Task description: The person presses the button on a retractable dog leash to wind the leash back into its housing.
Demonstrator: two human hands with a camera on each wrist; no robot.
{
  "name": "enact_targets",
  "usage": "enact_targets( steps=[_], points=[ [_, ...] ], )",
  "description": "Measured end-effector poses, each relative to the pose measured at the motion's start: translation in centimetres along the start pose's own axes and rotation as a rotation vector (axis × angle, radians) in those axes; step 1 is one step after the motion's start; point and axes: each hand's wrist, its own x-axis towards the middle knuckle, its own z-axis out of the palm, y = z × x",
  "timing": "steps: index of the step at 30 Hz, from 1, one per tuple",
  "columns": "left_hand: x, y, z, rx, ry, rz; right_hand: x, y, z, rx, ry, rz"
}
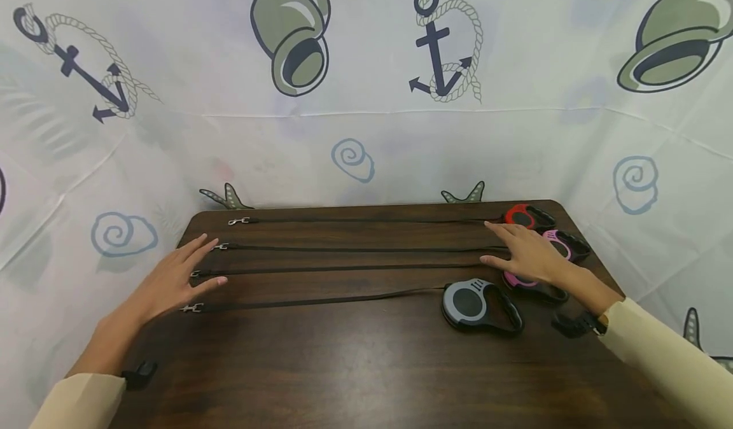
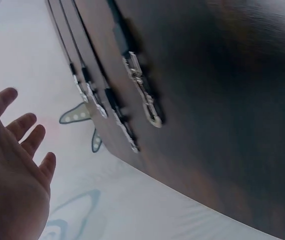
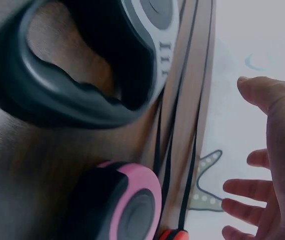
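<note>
Both hands released, grasping nothing. Left hand [image 1: 166, 282] has fingers extended and spread, thumb held well away, palm free; in the head view it overlaps the left ends of the straps, near the clips [image 1: 193, 308], but the left wrist view shows a gap between fingers and clips. Right hand [image 1: 529, 251] likewise loose, fingers out, thumb apart, raised over the pink leashes; right wrist view shows it clear of the casings, no contact seen. Four leashes lie on the brown table [image 1: 355, 365], casings on the right, black straps drawn out leftward roughly side by side, each ending in a metal clip: red leash [image 1: 518, 216] at the back, rear pink leash [image 1: 564, 244] next, front pink leash [image 1: 520, 282] partly hidden under the right hand and wrist, gray leash [image 1: 468, 303] nearest the person, handle toward the right. Patterned white cloth [image 1: 366, 72] behind the table
</note>
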Motion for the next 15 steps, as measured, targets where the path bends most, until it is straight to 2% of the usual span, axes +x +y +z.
enact_targets(
  steps=[5,15],
  points=[
    [-1.5,-0.4,0.6,-0.026,0.013,-0.004,-0.9,-0.8,0.3,0.036,-0.027,-0.006],
    [-3.8,-1.5,1.7,-0.124,0.083,0.070,-1.8,-1.7,1.0,0.112,-0.076,-0.017]
  ],
)
